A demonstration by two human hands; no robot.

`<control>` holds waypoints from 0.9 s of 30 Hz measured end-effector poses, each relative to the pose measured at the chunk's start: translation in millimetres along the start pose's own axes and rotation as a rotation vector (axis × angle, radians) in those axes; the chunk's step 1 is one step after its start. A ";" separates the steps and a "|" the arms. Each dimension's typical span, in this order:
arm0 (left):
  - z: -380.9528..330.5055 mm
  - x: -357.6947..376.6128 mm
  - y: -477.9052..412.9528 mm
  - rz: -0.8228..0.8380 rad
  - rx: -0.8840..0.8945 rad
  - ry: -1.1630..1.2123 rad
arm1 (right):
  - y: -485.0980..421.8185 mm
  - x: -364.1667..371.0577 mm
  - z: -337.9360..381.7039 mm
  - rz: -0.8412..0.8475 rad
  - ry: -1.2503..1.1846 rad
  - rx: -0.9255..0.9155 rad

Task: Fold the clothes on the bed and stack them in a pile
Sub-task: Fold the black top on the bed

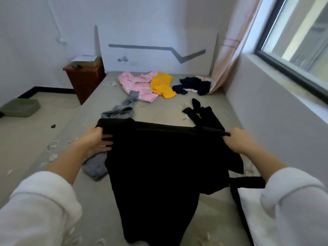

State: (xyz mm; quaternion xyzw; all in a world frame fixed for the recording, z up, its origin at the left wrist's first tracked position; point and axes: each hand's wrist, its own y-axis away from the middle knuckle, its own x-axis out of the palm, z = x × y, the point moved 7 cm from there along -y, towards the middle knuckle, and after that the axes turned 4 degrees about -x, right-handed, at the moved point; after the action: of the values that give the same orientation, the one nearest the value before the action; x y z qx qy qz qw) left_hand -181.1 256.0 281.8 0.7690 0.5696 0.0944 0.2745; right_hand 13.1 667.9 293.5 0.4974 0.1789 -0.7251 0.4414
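Black garment [159, 166]: one, stretched wide by its top edge over the near half of the bed. Its body hangs down toward the person. It is likely held taut like this to flatten it and find its shape before the first fold.
Left hand [96, 139]: fingers curled round the left end of that top edge, clamped on the cloth.
Right hand [239, 139]: pinches the right end of the same edge, fingers closed on the cloth. The two hands are well apart, which keeps the edge straight.
Stage: folding of this piece seems barely begun, and no folded pile shows anywhere in view.
Grey clothes: two patches, one [120, 110] just beyond the black garment and one [95, 166] beneath the left wrist. I cannot tell whether they are one piece or two.
Black strappy piece [204, 112]: one, crumpled, near the right hand and partly hidden behind the held edge.
Pink garment [136, 86]: one, spread loosely near the head of the bed.
Yellow garment [162, 85]: one, touching the pink one's right side.
Dark blue heap [193, 85]: one, bunched against the curtain [227, 55]. These far pieces lie unfolded, probably waiting their turn.
Bed [159, 107]: one, its grey sheet serving as the work surface.
White pillow [252, 206]: one, at the near right corner.
Brown cabinet [85, 77]: one, beside the head of the bed on the left, with papers on top.
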 end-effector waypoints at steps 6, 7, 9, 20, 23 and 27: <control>-79.8 5.0 -16.9 -0.050 0.240 0.101 | -11.6 -35.2 22.5 -0.194 -1.031 0.238; -93.2 2.0 -18.4 -0.061 0.290 0.132 | -12.1 -50.3 27.2 -0.305 -0.977 0.169; -113.7 -9.2 -21.9 -0.104 0.393 0.172 | -4.7 -80.9 38.3 -0.534 -0.718 -0.017; 5.0 -23.4 1.5 -0.269 0.640 -0.073 | 44.1 -6.0 -4.9 -0.530 -0.358 -0.190; 73.2 -20.2 5.9 -0.273 0.505 -0.189 | 57.7 36.1 -27.3 -0.455 -0.351 -0.153; 178.3 -17.1 -2.4 -0.139 0.092 -0.198 | 76.9 105.6 -60.7 -0.259 -0.348 -0.058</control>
State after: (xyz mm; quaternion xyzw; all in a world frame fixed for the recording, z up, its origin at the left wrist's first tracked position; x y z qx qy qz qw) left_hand -107.1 184.5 135.1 0.7449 0.5954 -0.0277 0.2998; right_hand 98.0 619.5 187.6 0.3247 0.1834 -0.8452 0.3829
